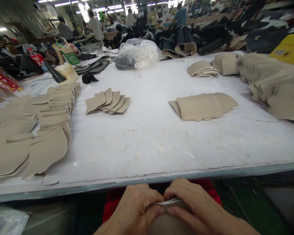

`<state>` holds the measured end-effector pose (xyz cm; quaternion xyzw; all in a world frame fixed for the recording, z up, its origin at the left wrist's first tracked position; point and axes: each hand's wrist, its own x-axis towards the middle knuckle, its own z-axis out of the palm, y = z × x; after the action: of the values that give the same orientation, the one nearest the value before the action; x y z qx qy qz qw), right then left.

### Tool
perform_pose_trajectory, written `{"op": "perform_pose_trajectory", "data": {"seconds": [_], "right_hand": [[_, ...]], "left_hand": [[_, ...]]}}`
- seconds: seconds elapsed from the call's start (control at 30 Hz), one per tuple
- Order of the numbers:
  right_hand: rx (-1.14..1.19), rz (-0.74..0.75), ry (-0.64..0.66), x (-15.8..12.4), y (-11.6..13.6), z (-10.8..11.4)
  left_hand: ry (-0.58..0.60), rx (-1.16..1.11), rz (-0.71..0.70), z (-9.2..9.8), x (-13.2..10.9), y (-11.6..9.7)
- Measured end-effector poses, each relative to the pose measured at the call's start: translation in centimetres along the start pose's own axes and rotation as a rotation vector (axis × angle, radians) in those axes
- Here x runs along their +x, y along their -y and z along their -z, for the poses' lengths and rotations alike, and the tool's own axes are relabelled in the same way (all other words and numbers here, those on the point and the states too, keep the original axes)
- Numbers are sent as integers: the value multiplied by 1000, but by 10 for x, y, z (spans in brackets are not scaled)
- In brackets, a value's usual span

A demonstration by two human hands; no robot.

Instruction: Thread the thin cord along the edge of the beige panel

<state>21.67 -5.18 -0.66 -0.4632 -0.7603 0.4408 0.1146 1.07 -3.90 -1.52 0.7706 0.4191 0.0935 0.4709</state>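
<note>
Left hand (137,202) and right hand (189,197) are close together, both pinching a tan piece (165,224) by its white edge (171,202); it's just off the near side of the table (147,147); looks to me like edge pressing or folding; next move probably calls for an even pinch along it; fanned pieces (113,100) lie beyond.

My bench (147,140), white-covered with a grey-blue front edge (88,187), dark green floor (237,204) beneath me, ribbed surface (14,12) at my upper left, rows of strip lights (114,7) overhead, bright window-like patches (83,9) far ahead
</note>
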Motion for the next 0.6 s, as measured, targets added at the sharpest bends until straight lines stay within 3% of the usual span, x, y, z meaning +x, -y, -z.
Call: {"op": "perform_pose_trajectory", "data": {"seconds": [0.2,0.4,0.6], "right_hand": [[-57,87,5,-2,-9,-2],[-84,115,55,-11,-22,8],[-140,106,85,-16,-29,6]], "left_hand": [[-36,21,-29,-4,-2,6],[-150,-27,-81,-15,-10,23],[-31,-27,20,-10,-9,20]]}}
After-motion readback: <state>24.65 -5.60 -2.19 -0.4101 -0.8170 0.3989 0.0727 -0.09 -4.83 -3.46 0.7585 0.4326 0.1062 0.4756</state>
